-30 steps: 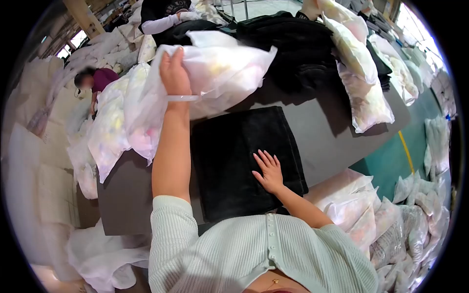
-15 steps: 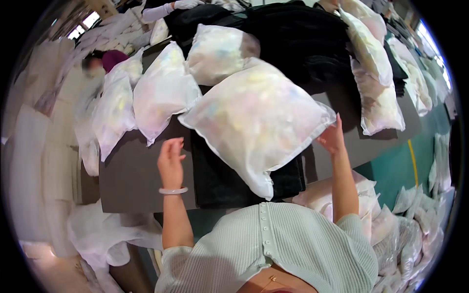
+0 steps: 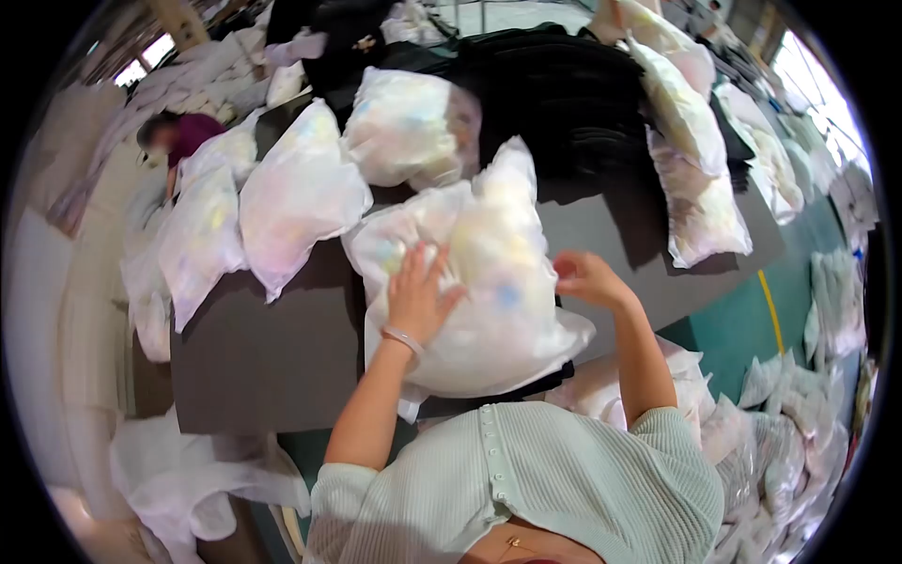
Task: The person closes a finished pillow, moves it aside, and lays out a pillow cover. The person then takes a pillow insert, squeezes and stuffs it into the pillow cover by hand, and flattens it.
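In front of me lies a plump white pillow (image 3: pixel 507 320), its pale coloured filling showing through the thin cover. It rests on black folded fabric (image 3: pixel 547 382), mostly hidden beneath it. My left hand (image 3: pixel 420 293), with a bracelet at the wrist, presses on the pillow's left half, fingers spread. A deep dent runs between that half and the raised right part. Beside the pillow's right edge is my right hand (image 3: pixel 590 279), fingers loosely curled and thumb apart, with nothing visible in it. Whether its fingertips touch the cover I cannot tell.
Several similar pillows (image 3: pixel 301 202) lie along the left and back of the grey table (image 3: pixel 254 376). Black fabric stacks (image 3: pixel 554 103) fill the back, with more pillows (image 3: pixel 700 207) at right. Bagged pillows (image 3: pixel 780 451) lie on the floor. A person in purple (image 3: pixel 193 134) bends at the far left.
The pillow has turned and settled lower on the black fabric, its shape now dented. My left hand has moved right onto it; my right hand has left its right corner and shifted left.
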The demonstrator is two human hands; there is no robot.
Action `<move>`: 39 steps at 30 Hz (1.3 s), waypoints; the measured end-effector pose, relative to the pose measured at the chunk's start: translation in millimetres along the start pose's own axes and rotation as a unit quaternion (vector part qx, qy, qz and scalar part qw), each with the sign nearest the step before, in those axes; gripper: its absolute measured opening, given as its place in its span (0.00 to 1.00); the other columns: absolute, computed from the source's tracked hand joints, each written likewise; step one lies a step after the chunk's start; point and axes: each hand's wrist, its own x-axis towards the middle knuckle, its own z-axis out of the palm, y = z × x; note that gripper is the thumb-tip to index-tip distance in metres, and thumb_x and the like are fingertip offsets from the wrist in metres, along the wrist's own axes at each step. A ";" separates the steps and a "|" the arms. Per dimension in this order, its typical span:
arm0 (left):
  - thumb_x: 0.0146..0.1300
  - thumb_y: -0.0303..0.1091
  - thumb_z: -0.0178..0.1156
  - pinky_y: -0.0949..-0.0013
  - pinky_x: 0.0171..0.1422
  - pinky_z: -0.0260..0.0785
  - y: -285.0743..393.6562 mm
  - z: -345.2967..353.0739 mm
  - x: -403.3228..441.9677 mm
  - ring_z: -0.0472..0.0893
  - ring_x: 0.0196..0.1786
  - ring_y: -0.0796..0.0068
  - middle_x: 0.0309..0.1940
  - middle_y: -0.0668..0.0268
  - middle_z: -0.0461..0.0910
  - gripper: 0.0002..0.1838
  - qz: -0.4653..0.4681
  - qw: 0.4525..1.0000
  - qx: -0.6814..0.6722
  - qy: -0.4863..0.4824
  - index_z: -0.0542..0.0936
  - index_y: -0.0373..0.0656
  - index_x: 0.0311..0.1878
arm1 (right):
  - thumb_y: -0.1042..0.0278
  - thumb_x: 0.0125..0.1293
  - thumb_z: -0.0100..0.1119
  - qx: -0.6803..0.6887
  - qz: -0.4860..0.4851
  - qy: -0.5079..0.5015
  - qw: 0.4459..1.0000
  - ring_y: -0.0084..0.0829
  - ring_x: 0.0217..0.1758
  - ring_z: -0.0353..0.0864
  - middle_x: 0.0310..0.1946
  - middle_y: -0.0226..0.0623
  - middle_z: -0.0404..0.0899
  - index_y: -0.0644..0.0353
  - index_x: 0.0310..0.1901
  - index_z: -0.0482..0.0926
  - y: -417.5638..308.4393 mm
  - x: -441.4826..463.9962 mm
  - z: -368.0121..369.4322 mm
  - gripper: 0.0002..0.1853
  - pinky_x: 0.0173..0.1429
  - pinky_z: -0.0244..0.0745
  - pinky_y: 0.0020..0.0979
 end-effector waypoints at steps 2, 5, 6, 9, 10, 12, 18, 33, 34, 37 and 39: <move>0.63 0.63 0.51 0.37 0.73 0.39 17.9 27.8 1.6 0.47 0.77 0.53 0.75 0.53 0.50 0.40 0.012 0.994 0.082 -0.073 0.55 0.59 0.75 | 0.66 0.54 0.65 -0.048 -0.089 0.338 0.936 0.34 0.46 0.81 0.41 0.40 0.83 0.63 0.44 0.80 -12.7 -3.4 6.7 0.16 0.49 0.74 0.33; 0.64 0.63 0.50 0.37 0.73 0.39 31.7 45.2 28.4 0.48 0.77 0.52 0.75 0.53 0.51 0.38 0.018 0.989 0.125 -0.079 0.56 0.61 0.74 | 0.66 0.58 0.60 -0.104 -0.276 0.380 0.876 0.44 0.47 0.80 0.42 0.44 0.82 0.63 0.43 0.80 -60.4 4.9 42.2 0.14 0.52 0.74 0.38; 0.64 0.63 0.50 0.38 0.74 0.40 30.2 42.9 37.6 0.49 0.77 0.53 0.74 0.53 0.53 0.40 0.008 0.985 0.140 -0.104 0.56 0.56 0.74 | 0.63 0.57 0.60 -0.157 -0.245 0.348 0.891 0.47 0.47 0.79 0.42 0.46 0.82 0.64 0.44 0.80 -64.4 16.6 46.1 0.16 0.53 0.73 0.40; 0.64 0.62 0.50 0.39 0.73 0.42 32.1 8.1 24.3 0.52 0.76 0.54 0.73 0.52 0.55 0.42 -0.021 0.986 0.043 -0.161 0.56 0.46 0.74 | 0.68 0.47 0.60 -0.354 -0.239 0.327 0.843 0.42 0.38 0.77 0.30 0.36 0.77 0.58 0.27 0.77 -20.7 55.9 63.0 0.05 0.42 0.72 0.42; 0.63 0.63 0.50 0.40 0.73 0.42 37.9 -6.2 13.5 0.53 0.76 0.55 0.73 0.52 0.55 0.43 -0.027 0.981 0.045 -0.187 0.56 0.43 0.73 | 0.68 0.48 0.60 -0.354 -0.252 0.328 0.839 0.40 0.37 0.77 0.29 0.37 0.76 0.57 0.26 0.76 -28.7 42.1 75.1 0.04 0.41 0.72 0.41; 0.63 0.63 0.50 0.39 0.73 0.43 35.8 -14.1 -26.4 0.52 0.76 0.56 0.73 0.52 0.55 0.44 -0.030 0.973 0.049 -0.224 0.56 0.40 0.72 | 0.68 0.48 0.61 -0.398 -0.197 0.288 0.848 0.39 0.40 0.76 0.32 0.36 0.75 0.57 0.27 0.75 -23.2 22.1 103.3 0.06 0.43 0.72 0.40; 0.66 0.61 0.47 0.34 0.71 0.42 -9.2 47.8 7.8 0.47 0.78 0.58 0.75 0.52 0.50 0.41 -0.010 0.964 0.139 -0.225 0.56 0.40 0.73 | 0.60 0.50 0.62 -0.439 -0.217 0.328 0.808 0.39 0.51 0.73 0.39 0.39 0.76 0.64 0.35 0.79 9.9 72.6 116.2 0.15 0.60 0.64 0.39; 0.55 0.59 0.60 0.39 0.75 0.30 6.8 14.5 -48.6 0.43 0.78 0.48 0.75 0.45 0.45 0.51 -0.006 0.935 0.117 -0.335 0.50 0.42 0.75 | 0.47 0.47 0.61 -0.486 -0.178 0.084 0.852 0.45 0.43 0.76 0.30 0.47 0.76 0.65 0.25 0.82 -14.3 40.7 128.5 0.23 0.67 0.57 0.43; 0.55 0.59 0.60 0.39 0.75 0.30 0.0 27.5 -43.4 0.43 0.78 0.48 0.75 0.45 0.45 0.51 -0.013 0.936 0.112 -0.333 0.50 0.42 0.75 | 0.47 0.47 0.61 -0.471 -0.176 0.112 0.857 0.46 0.47 0.74 0.35 0.49 0.75 0.67 0.30 0.81 -7.2 49.2 126.0 0.25 0.68 0.57 0.43; 0.58 0.62 0.57 0.38 0.75 0.29 -31.7 69.3 11.4 0.38 0.79 0.55 0.76 0.49 0.42 0.49 0.044 0.962 0.175 -0.205 0.51 0.45 0.75 | 0.48 0.48 0.63 -0.465 -0.222 0.250 0.820 0.50 0.61 0.65 0.53 0.55 0.70 0.75 0.50 0.75 25.4 112.9 105.1 0.36 0.73 0.51 0.46; 0.60 0.62 0.55 0.37 0.74 0.32 -39.6 82.6 63.0 0.35 0.80 0.59 0.77 0.52 0.39 0.49 0.026 0.959 0.198 -0.201 0.48 0.44 0.76 | 0.49 0.47 0.63 -0.508 -0.224 0.274 0.785 0.48 0.62 0.65 0.51 0.52 0.71 0.72 0.44 0.79 23.9 153.0 79.9 0.31 0.74 0.49 0.47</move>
